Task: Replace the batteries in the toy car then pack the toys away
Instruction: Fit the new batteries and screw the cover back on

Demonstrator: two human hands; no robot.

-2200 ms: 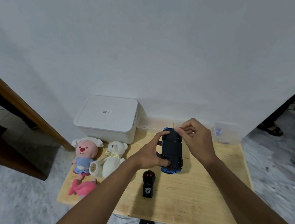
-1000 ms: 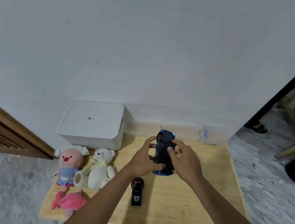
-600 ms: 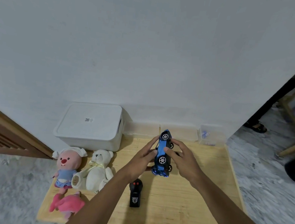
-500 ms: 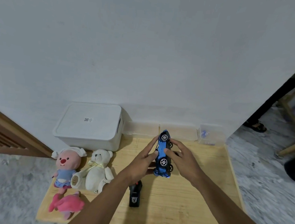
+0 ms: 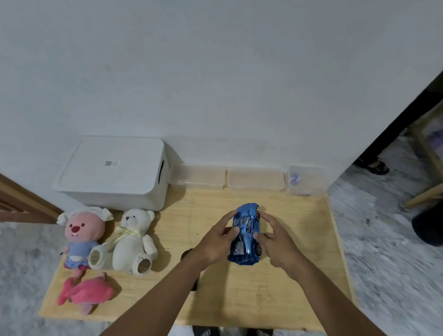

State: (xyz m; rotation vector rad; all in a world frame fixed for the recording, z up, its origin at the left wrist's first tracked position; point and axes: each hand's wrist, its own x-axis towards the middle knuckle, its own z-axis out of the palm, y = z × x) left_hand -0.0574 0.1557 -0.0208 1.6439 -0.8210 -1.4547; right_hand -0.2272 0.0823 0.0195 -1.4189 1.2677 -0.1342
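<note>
The shiny blue toy car [image 5: 245, 237] sits roof-up on the wooden surface [image 5: 271, 292], nose toward the wall. Three plush toys [image 5: 131, 240] lie at the surface's left edge, beside a closed white box [image 5: 113, 170].

You're getting soft, even indoor light with faint shadows beside the white box [image 5: 113, 170], plus fisheye bending and motion blur toward the edges.

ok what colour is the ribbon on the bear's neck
Pale yellow, on the white bear; the head view, the only one, shows the ribbon clearly.
</note>
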